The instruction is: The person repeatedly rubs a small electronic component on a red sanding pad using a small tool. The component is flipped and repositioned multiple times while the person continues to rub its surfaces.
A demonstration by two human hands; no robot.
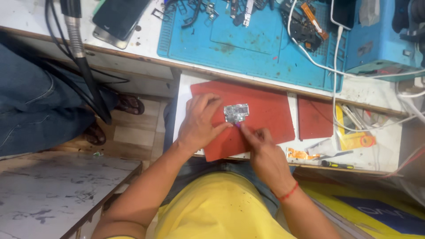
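Fingers of left hand [199, 126] and right hand [261, 148] pinch silvery part [236, 113] mid red mat [256, 117]

2 hands [201, 126] [265, 150], 2 red mats [261, 110] [314, 118], 1 blue mat [248, 40], 1 small metal part [236, 113], 2 phones [121, 15] [343, 12]

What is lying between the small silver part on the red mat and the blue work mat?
In the head view, only bare red mat and a white table edge separate the small silver part from the blue work mat.

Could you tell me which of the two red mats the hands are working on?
The larger red mat, under the metal part; the smaller red mat lies untouched beside it.
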